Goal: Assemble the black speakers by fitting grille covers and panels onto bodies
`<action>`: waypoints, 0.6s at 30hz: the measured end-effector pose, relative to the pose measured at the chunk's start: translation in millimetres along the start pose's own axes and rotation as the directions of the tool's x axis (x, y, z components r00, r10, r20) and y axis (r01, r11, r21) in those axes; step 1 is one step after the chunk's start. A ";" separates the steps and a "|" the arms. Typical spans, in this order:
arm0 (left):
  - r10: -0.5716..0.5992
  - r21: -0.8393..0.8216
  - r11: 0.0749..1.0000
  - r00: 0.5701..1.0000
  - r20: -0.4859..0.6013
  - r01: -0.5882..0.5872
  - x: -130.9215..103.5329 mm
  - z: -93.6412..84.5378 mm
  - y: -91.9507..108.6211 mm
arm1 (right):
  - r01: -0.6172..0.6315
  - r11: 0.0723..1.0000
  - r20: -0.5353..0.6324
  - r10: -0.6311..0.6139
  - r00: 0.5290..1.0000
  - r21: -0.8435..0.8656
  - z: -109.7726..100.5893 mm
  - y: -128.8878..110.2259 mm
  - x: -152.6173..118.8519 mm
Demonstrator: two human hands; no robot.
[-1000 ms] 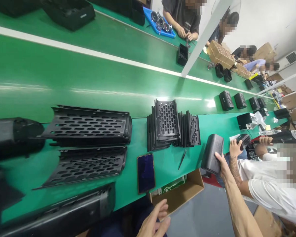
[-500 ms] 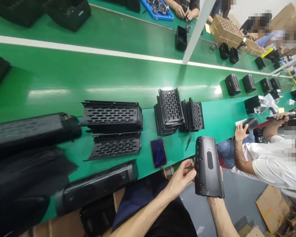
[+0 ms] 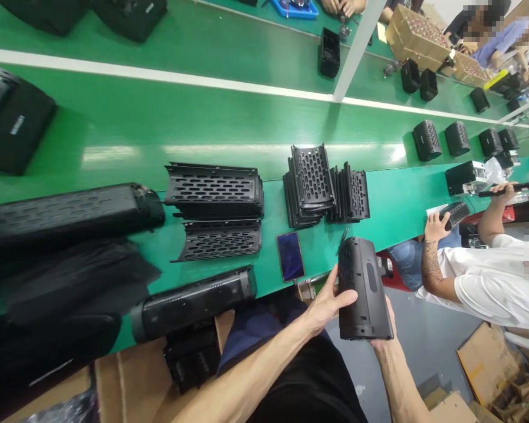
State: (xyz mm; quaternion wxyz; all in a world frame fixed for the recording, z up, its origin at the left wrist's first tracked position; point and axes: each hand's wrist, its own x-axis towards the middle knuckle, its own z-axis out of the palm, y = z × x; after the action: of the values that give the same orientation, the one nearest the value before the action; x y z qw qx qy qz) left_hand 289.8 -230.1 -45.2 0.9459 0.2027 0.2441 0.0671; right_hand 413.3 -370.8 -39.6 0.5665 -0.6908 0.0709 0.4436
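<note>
Between my hands is a black speaker housing (image 3: 362, 288) with a dark oval inset on its face, held upright and slightly tilted off the bench's front edge. My left hand (image 3: 328, 302) is closed on its left side, thumb laid over the front. From below and behind on the right, my right hand (image 3: 385, 333) grips it, most of its fingers hidden. Beyond it on the bench stand stacked perforated black grilles (image 3: 311, 179), with more slatted grilles (image 3: 214, 191) further left. A phone (image 3: 291, 257) lies close to my left hand; a thin dark tool (image 3: 342, 235) is partly covered by the housing.
A long black speaker (image 3: 196, 299) lies along the near edge, with a black cloth or bag (image 3: 83, 282) left of it. Finished-looking speakers (image 3: 427, 141) stand on the green belt. A co-worker in a white shirt (image 3: 489, 288) sits at right. A white post (image 3: 355, 53) rises behind.
My left hand has closed onto the housing, where before it was beside it with loose fingers. The housing has shifted slightly left and turned a little. The whole view has moved too.
</note>
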 end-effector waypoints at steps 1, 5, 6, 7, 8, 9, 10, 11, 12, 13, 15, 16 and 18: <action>0.004 0.001 1.000 1.000 -0.020 -0.004 0.5 -1.1 -3.3 | -0.017 1.000 0.001 0.017 1.000 0.011 -0.2 0.1 -1.0; 0.097 0.087 0.992 0.992 -0.081 -0.090 0.8 -6.2 -7.2 | -0.099 0.995 0.030 0.098 0.995 0.016 -1.8 -2.7 -6.7; 0.118 0.151 0.983 0.990 -0.078 -0.105 -0.6 -6.6 -5.5 | -0.113 0.993 0.050 0.112 0.992 0.015 -3.4 -3.1 -7.9; 0.135 0.245 0.963 0.989 -0.065 -0.116 -2.6 -6.3 -3.4 | -0.115 0.993 0.078 0.113 0.991 0.013 -5.6 -2.9 -8.8; 0.155 0.359 0.924 0.987 -0.048 -0.128 -5.2 -5.4 -1.3 | -0.103 0.995 0.111 0.101 0.989 0.011 -8.5 -1.8 -9.3; 0.179 0.480 0.866 0.983 -0.032 -0.142 -8.2 -4.0 0.2 | -0.080 0.997 0.144 0.078 0.986 0.008 -11.9 0.3 -9.4; 0.200 0.588 0.794 0.980 -0.014 -0.153 -11.2 -2.4 1.0 | -0.052 0.999 0.170 0.050 0.984 0.007 -15.6 3.5 -9.3; 0.215 0.668 0.726 0.977 0.004 -0.163 -14.0 -1.1 0.7 | -0.023 1.000 0.179 0.021 0.984 0.010 -19.5 7.6 -9.0; 0.224 0.713 0.681 0.975 0.015 -0.167 -16.1 -0.5 -0.4 | -0.005 1.000 0.175 0.002 0.985 0.016 -23.5 12.5 -8.7; 0.224 0.727 0.667 0.975 0.012 -0.162 -17.4 -0.6 -2.3 | -0.001 1.000 0.162 -0.004 0.987 0.030 -27.4 18.0 -8.5; 0.204 0.704 0.699 0.979 -0.030 -0.124 -17.2 -3.3 -6.7 | -0.022 0.997 0.142 0.011 0.990 0.074 -34.0 29.4 -8.5; 0.187 0.681 0.726 0.981 -0.059 -0.098 -15.9 -5.4 -8.6 | -0.034 0.995 0.142 0.022 0.990 0.089 -36.4 34.7 -8.9; 0.144 0.640 0.766 0.986 -0.089 -0.054 -12.8 -9.1 -10.9 | -0.042 0.994 0.157 0.026 0.987 0.101 -38.1 43.6 -9.9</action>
State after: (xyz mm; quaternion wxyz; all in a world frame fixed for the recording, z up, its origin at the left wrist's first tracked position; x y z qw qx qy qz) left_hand 274.5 -239.7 -51.5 0.7986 0.5178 0.3036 0.0438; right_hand 401.5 -422.1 -65.5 0.5977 -0.6225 0.0614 0.5014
